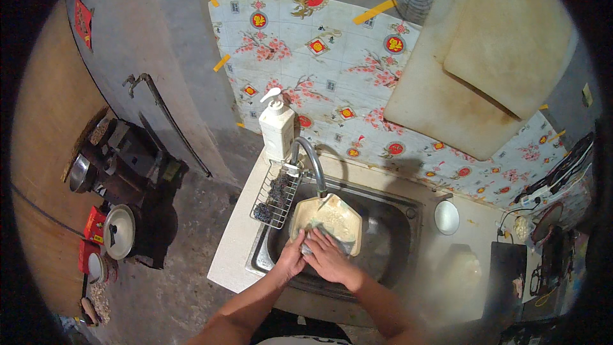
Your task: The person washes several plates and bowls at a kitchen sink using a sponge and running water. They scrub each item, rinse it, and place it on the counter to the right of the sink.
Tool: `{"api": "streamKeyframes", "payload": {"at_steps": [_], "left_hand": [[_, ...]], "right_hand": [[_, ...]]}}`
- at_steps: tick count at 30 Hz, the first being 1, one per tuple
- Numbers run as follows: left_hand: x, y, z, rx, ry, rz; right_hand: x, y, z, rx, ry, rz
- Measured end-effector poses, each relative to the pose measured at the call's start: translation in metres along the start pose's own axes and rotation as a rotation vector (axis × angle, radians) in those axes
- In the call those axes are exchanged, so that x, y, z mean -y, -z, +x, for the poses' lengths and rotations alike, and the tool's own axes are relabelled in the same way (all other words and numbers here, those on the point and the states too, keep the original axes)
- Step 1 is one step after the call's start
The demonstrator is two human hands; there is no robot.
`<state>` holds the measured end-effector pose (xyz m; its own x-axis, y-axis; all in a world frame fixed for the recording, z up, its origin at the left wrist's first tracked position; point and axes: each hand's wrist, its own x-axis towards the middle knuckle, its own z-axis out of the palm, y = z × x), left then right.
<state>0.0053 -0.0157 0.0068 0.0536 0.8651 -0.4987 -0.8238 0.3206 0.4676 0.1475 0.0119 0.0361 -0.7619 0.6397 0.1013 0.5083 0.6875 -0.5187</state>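
A cream-coloured, angular bowl (339, 211) is tilted over the stainless steel sink (383, 258), just below the mouth of the curved faucet (311, 158). My left hand (291, 257) grips the bowl's near left edge, thumb upward. With fingers spread flat, my right hand (330, 255) presses a greyish cloth (342, 245) against the inside of the bowl. Most of the cloth is hidden under the right hand. Whether water is running from the faucet is hard to tell.
Left of the sink, a wire rack (268, 201) holds dark steel wool scourers (278, 189), with a white pump bottle (277, 129) behind. A white bowl (447, 218) stands on the right counter. Cutting boards (431, 81) lean on the wall. Cables and a power strip (535, 196) lie far right.
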Motion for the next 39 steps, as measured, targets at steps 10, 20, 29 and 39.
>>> {"api": "streamKeyframes", "payload": {"at_steps": [10, 20, 29, 39], "left_hand": [[0.014, 0.004, -0.007, -0.013, 0.034, 0.068], [0.005, 0.015, 0.0, 0.071, 0.075, -0.003], [-0.001, 0.006, -0.001, -0.058, -0.031, 0.078], [0.016, -0.001, 0.018, 0.03, -0.05, -0.133]], "right_hand": [[-0.066, 0.026, 0.0, -0.03, -0.256, -0.292], [-0.022, -0.002, 0.03, 0.099, -0.015, -0.152], [-0.049, 0.01, -0.014, 0.018, -0.252, -0.251], [-0.005, -0.014, -0.018, -0.279, -0.202, 0.008]]}}
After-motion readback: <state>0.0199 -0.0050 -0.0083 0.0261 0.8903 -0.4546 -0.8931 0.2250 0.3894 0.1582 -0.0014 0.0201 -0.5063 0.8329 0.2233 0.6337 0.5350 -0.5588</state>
